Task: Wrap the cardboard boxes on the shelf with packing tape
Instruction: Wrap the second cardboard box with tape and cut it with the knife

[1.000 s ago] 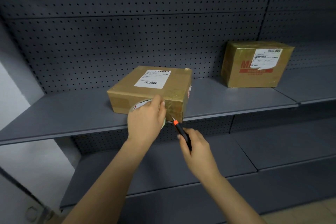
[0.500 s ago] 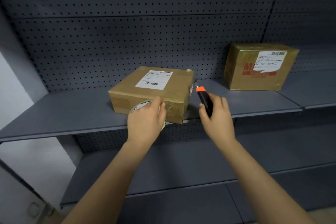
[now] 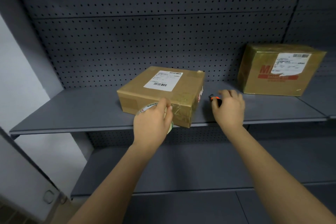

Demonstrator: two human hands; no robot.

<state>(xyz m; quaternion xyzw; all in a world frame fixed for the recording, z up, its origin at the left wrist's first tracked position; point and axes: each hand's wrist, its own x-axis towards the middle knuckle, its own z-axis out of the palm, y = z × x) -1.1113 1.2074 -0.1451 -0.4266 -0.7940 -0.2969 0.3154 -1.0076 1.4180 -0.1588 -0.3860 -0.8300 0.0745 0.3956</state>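
A flat cardboard box (image 3: 161,89) with a white label lies on the grey shelf (image 3: 72,111), its front right corner covered in shiny tape. My left hand (image 3: 153,122) grips a roll of packing tape (image 3: 145,110) pressed against the box's front face. Just right of the box, my right hand (image 3: 229,108) holds a black cutter with an orange tip (image 3: 215,99) low over the shelf surface. A second, taller box (image 3: 280,71) wrapped in glossy tape stands at the far right of the same shelf.
A perforated grey back panel (image 3: 145,42) rises behind the shelf. A lower shelf (image 3: 181,167) runs beneath my forearms. A pale wall (image 3: 16,78) and a slanted metal post (image 3: 27,165) stand at the left.
My right hand carried the cutter from below the box's front corner up and to the right, down onto the shelf beside the box. My left hand stayed on the tape roll.
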